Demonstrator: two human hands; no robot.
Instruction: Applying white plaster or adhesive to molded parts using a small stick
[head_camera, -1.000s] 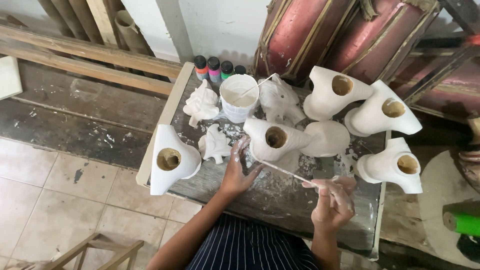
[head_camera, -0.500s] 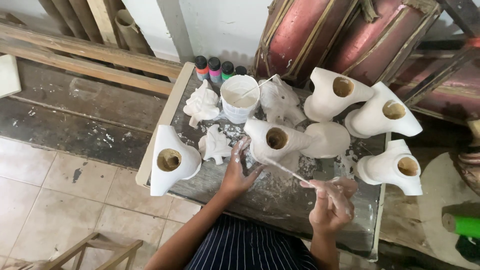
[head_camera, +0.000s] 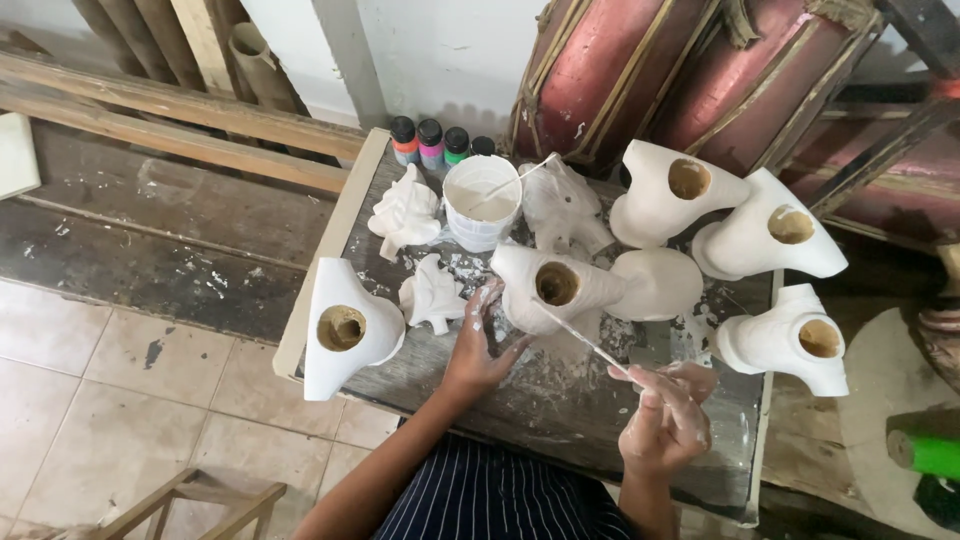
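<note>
My left hand (head_camera: 477, 343) rests against a white hollow figurine (head_camera: 560, 285) lying on its side on the worn wooden table (head_camera: 560, 420), steadying it with paint-smeared fingers. My right hand (head_camera: 665, 420) pinches a thin paintbrush (head_camera: 585, 338) whose tip reaches the figurine's round opening. A white paint bucket (head_camera: 481, 200) with a stick in it stands just behind.
Several more white hollow figurines (head_camera: 345, 325) (head_camera: 675, 190) (head_camera: 770, 235) (head_camera: 795, 340) and small white moulded pieces (head_camera: 405, 212) (head_camera: 432, 295) crowd the table. Small paint bottles (head_camera: 430, 143) line its far edge. Red drum-like objects (head_camera: 640, 70) stand behind; wooden planks (head_camera: 160, 110) lie left.
My right hand has drifted slightly down and right with the brush. My left hand stays on the figurine.
</note>
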